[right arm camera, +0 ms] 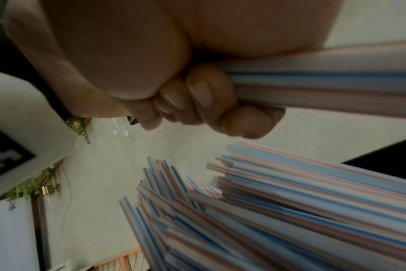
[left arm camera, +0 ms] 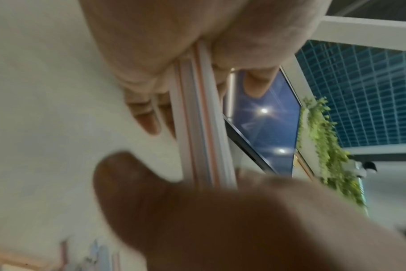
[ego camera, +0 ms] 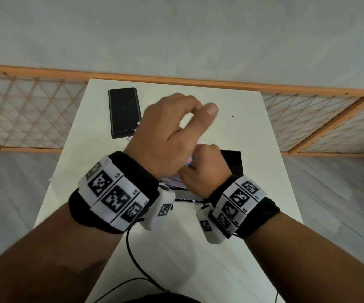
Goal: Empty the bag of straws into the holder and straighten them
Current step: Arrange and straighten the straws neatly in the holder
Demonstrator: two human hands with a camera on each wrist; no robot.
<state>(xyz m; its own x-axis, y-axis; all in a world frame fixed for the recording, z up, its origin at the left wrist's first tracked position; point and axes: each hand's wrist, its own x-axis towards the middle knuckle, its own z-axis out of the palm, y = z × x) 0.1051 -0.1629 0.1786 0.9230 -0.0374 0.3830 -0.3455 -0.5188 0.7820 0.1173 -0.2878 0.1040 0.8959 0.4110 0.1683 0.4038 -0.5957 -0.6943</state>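
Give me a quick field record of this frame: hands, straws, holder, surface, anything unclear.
right hand: fingers curled round a small bundle of straws
left hand: raised above the pile; wrist view shows a few straws running past its fingers, grip unclear
loose straws: striped blue, pink and white, a fanned, uneven pile below the right hand
holder: black, mostly hidden behind the hands
other: black flat box at far left of the white table
bag: not identifiable

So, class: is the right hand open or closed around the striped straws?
Closed: the right hand has its fingers curled round a few striped plastic straws.
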